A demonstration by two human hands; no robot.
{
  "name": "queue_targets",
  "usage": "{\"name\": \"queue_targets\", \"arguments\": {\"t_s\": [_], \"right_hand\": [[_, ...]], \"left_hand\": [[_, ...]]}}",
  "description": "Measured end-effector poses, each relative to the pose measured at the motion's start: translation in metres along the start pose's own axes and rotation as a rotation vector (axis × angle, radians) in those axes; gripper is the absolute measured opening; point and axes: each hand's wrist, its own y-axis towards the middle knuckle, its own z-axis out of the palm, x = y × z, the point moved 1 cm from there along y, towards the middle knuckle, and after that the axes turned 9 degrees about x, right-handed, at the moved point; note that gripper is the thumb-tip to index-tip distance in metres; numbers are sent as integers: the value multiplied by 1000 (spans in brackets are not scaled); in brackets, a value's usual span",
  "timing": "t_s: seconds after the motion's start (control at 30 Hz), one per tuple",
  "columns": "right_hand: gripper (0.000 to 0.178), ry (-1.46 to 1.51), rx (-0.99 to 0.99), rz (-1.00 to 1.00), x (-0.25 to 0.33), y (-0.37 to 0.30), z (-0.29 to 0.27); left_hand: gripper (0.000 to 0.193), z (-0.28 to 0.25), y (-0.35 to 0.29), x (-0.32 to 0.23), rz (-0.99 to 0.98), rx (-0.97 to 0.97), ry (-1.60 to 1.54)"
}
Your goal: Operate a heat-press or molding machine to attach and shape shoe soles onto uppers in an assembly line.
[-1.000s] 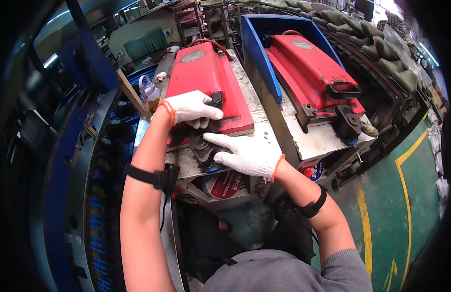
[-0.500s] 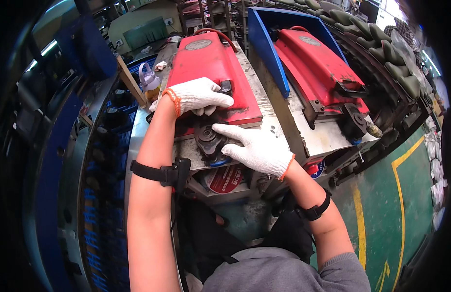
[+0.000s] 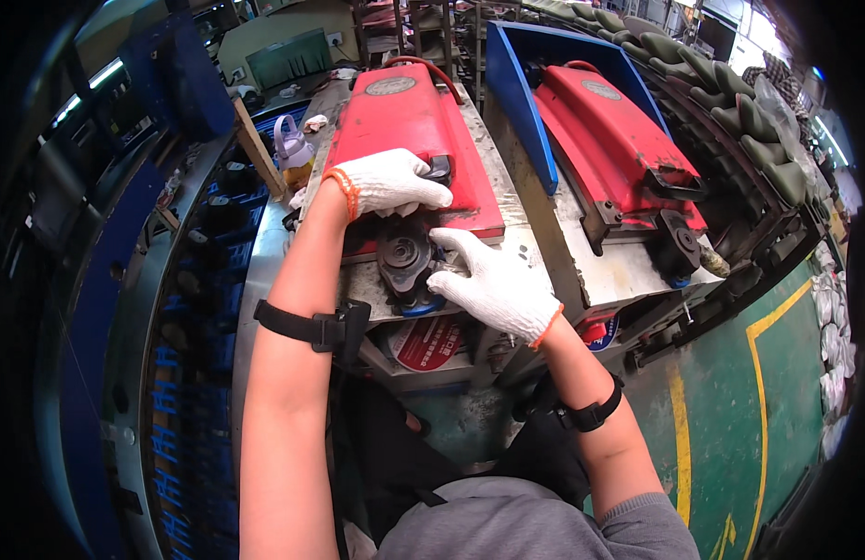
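The left gloved hand [image 3: 384,183] is curled around the black handle [image 3: 439,169] at the front of the red machine cover [image 3: 395,114]. Just before that cover sits a round black fitting [image 3: 403,254]; beside it the right gloved hand [image 3: 502,285] is spread, though I can't quite tell whether its fingertips touch. Left of the cover stands a lilac-topped bottle [image 3: 292,152].

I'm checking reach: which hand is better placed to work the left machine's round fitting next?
Probably the right hand: its fingertips are beside the fitting; the left hand is at the handle.
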Motion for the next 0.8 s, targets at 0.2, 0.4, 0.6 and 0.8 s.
{"name": "queue_targets", "arguments": {"t_s": [0.2,0.4,0.6,0.8], "right_hand": [[62,540,261,88,0,0,-10],[49,786,270,3,-3,0,-5],[45,790,251,13,4,-4,-7],[37,780,239,17,1,-3,-6]], "left_hand": [[32,1,3,0,7,-2,2],[33,-1,2,-1,6,3,10],[34,-2,3,2,25,11,20],[35,0,5,2,31,7,3]]}}
